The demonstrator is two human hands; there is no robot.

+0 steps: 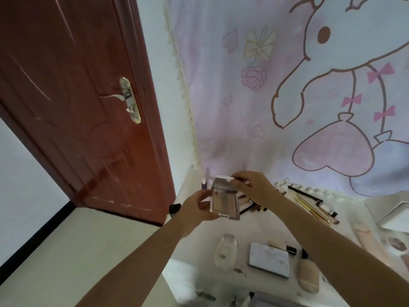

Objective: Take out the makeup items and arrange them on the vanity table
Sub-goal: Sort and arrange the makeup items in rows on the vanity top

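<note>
Palette (225, 201) between both hands — left hand (199, 207) grips its base, right hand (250, 185) pinches the raised lid; clear-edged, pinkish pans.

White vanity table (199, 273) w/ palette (269, 259), tubes (308, 277) (brushes (314, 202) behind)

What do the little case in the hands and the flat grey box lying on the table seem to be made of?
Little case: probably clear, glossy plastic; its edges look see-through and catch the light. Both the left hand and right hand hold it.
Flat grey box: looks like matte card or plastic with a faint marbled print; too blurred to tell which.
</note>
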